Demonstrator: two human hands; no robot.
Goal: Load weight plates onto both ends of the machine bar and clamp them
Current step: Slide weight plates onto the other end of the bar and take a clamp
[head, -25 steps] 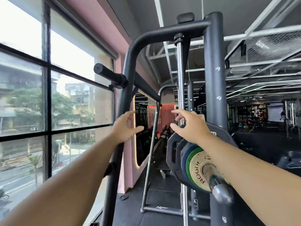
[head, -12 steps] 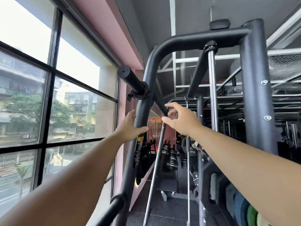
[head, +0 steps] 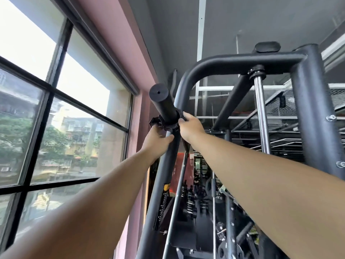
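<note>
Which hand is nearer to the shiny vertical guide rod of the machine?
Right. The right hand grips the clamp, left of the guide rod; the left hand holds the same clamp from below, farther left.

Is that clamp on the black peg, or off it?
On: the clamp rings the peg near its base; left hand and right hand grip it.

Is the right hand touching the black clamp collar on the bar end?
Touching. Head view: the right hand has its fingers curled onto the black ring-shaped clamp collar around the black cylindrical bar end, with no gap visible.
</note>
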